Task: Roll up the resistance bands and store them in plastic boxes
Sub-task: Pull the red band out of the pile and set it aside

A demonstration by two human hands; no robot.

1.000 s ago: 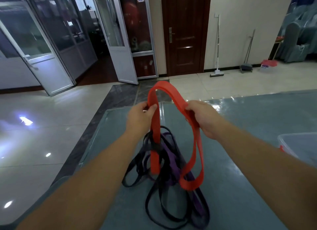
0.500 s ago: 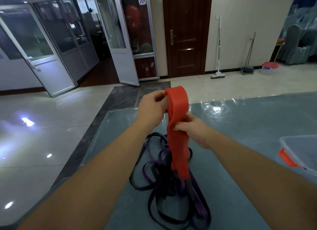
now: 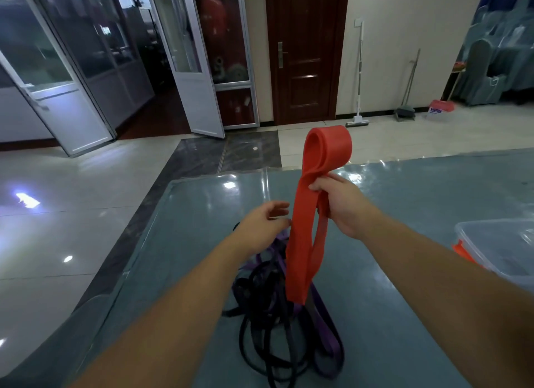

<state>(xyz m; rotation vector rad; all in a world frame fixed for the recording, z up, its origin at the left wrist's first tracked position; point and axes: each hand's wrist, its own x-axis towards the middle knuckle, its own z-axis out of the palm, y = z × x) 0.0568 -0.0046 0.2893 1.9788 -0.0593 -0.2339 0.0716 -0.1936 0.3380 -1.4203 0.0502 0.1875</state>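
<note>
The right hand [image 3: 344, 205] pinches the folded red band [image 3: 306, 228] upright above the pile of dark bands [image 3: 277, 315], likely so its layers hang even for rolling. The left hand [image 3: 260, 228], fingers loosely apart, hovers beside the red band. A plastic box [image 3: 497, 249] waits right of the pile.

Both forearms reach forward toward 12 o'clock. The right hand [image 3: 344, 205], raised higher, has its fingers [image 3: 319, 185] curled in a grip. The left hand [image 3: 260, 228] sits lower at its 8 o'clock, fingers loose and holding nothing.

The red dustpan [image 3: 439, 107] by the wall bears blurred digits.
</note>
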